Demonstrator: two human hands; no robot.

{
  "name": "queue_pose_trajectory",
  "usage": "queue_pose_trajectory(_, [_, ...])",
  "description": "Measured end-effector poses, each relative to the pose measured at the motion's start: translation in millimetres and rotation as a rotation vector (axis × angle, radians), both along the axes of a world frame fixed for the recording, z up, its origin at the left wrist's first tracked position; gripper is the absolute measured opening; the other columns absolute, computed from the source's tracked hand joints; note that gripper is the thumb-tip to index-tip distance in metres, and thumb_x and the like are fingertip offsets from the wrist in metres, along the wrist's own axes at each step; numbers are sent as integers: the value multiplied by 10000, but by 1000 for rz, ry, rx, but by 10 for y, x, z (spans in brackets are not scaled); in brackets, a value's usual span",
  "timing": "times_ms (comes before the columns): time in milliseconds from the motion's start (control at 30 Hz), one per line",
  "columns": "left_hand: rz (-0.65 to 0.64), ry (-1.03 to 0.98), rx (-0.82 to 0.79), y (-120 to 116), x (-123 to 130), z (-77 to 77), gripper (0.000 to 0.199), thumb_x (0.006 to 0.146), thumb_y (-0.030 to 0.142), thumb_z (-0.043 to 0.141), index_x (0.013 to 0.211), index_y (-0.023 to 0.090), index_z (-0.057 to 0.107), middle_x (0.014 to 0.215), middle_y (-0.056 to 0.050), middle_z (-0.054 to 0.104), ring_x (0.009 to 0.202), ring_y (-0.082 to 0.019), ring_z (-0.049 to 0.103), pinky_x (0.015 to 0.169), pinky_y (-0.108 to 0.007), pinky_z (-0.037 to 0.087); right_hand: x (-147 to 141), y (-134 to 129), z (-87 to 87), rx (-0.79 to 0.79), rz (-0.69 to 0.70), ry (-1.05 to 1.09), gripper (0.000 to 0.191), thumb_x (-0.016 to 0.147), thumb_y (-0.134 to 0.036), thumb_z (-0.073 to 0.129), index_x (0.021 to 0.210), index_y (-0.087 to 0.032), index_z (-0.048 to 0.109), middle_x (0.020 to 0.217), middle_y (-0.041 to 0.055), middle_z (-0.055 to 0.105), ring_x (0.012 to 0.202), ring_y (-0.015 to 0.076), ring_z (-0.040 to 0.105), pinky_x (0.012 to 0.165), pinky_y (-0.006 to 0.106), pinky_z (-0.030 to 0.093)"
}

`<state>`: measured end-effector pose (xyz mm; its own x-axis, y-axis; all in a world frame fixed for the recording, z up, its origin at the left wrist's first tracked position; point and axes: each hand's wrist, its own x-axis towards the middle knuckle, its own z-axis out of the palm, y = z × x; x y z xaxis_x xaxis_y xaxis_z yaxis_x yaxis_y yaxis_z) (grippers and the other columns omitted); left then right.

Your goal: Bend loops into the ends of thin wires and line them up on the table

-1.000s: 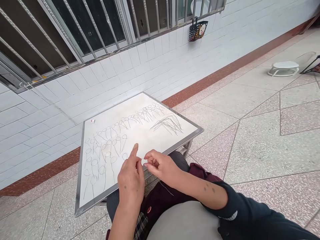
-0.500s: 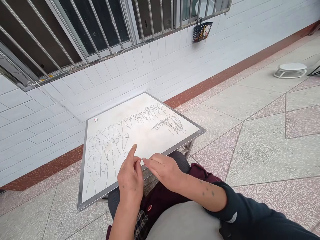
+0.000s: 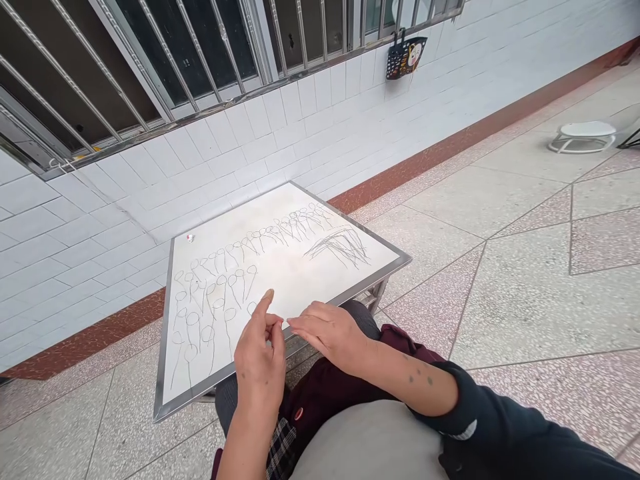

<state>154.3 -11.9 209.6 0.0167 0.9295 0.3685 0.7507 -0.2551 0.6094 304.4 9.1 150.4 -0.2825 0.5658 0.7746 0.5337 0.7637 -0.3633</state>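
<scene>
Straightened since a second ago in the fingers of the right hand (image 3: 333, 333), curled then; lost from sight below its wrist, with a thin trailing wire visible back then. Little changed at the left hand (image 3: 259, 353).

Hard to make out between the two sets of fingertips: only a tiny pale spot, too small to name. Partly open at the left, with one digit raised and others bent inward; nearly flat at the right, fingers close together. Impossible to tell for either whether anything is gripped. Hidden behind the left hand and forearm: part of the near table edge. Cut off at the top: the barred window (image 3: 187, 57).

Counted: two hands; one white-topped table (image 3: 310, 283) with a metal rim; one pile of loose wires (image 3: 345, 247) on its right side; more than twenty looped wires (image 3: 229, 314) in rows, too overlapped toward the far end for an exact tally; one small white-and-red object (image 3: 191, 238) near the far left corner; one dark patterned bag (image 3: 406, 57) below the window; one white stool (image 3: 584, 129) well apart on the floor.
</scene>
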Motion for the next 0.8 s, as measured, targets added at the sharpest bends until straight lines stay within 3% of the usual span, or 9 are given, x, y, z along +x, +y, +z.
queue_pose_trajectory(133, [33,-16,22,-9,-22,9,459,859,241,503,1315,288,484,833,13,665,655,-123,612,602,-258,482,23,3,-23,-80,69,103,164,928,-217,527,1055,-184,626,816,52,639,744,144,573,660,263,488])
queue_pose_trajectory(333, [17,0,14,-17,-23,-1,454,854,210,494,1301,295,498,822,16,663,666,-126,612,613,-262,483,25,-12,-13,29,69,41,200,932,-126,477,1042,-179,635,779,52,647,681,139,546,605,263,473])
queue_pose_trajectory(533, [57,-19,13,-58,-58,60,441,862,245,511,1298,305,500,850,16,672,676,-127,627,621,-260,484,49,-10,6,-116,132,139,176,928,-218,522,1043,-192,653,811,49,640,748,138,594,665,249,510])
queue_pose_trajectory(800, [69,-29,16,-107,-36,67,442,874,260,509,1313,305,484,865,18,672,656,-121,629,636,-268,491,113,-13,34,-122,121,175,192,938,-200,496,989,-194,680,802,54,655,748,143,596,665,263,509])
